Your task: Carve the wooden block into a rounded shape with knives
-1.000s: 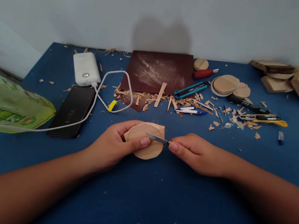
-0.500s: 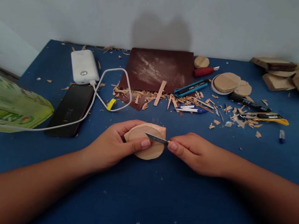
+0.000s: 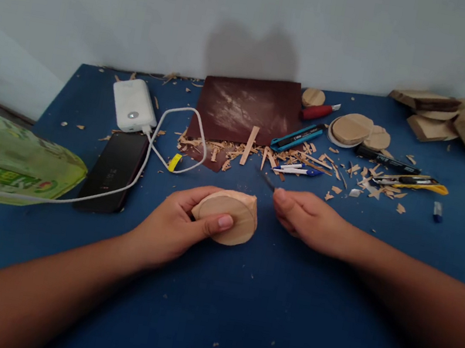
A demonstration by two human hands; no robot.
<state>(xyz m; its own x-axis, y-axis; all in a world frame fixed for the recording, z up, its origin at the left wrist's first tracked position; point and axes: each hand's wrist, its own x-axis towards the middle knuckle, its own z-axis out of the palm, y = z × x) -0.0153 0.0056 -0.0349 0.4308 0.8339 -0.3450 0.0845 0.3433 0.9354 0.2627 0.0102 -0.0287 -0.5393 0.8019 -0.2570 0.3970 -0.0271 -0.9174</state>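
My left hand grips a rounded wooden block, thumb across its flat face and fingers behind. A round outline shows on that face, and the block's upper right corner still juts past it. To the right, my right hand is closed on a knife; its thin dark blade points up and left, apart from the wood and a little blurred. The handle is mostly hidden in my fingers. Wood shavings lie beyond both hands, beside a blue utility knife and blue-and-white pens.
Brown sandpaper lies near the wall, with a red-handled cutter and wooden discs to its right. Wood offcuts are piled far right. A power bank, cabled phone and green plastic pack occupy the left.
My right hand has moved up and to the right, lifting the knife blade off the wooden block's face. My left hand keeps its hold almost unmoved.
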